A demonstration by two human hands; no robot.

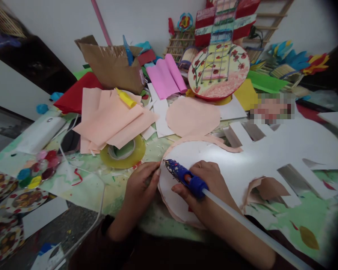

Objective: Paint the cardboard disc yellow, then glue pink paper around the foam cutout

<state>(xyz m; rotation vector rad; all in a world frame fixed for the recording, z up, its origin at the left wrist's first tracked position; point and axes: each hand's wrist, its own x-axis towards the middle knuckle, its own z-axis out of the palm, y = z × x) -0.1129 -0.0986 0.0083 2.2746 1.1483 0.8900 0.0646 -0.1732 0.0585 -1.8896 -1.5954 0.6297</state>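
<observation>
My right hand [205, 183] is wrapped round a blue hot glue gun [183, 174], with a long translucent glue stick [242, 221] running out of its back. The gun's nozzle points at the left edge of a large white guitar-shaped cutout [242, 161]. My left hand [145, 187] pinches that same edge between thumb and fingers, close to the nozzle. Along the cutout's rim, a peach paper strip [202, 139] shows at the top. A loose brown-peach flap [266, 189] curls up at its lower right.
Peach paper sheets [115, 120] overlap a roll of clear tape [135, 152] at the left. Beyond the cutout lies a peach paper piece [194, 117]. A painted paper guitar [218, 71] and a cardboard box [109, 65] stand at the back. Paint pots [41, 168] sit near the left edge.
</observation>
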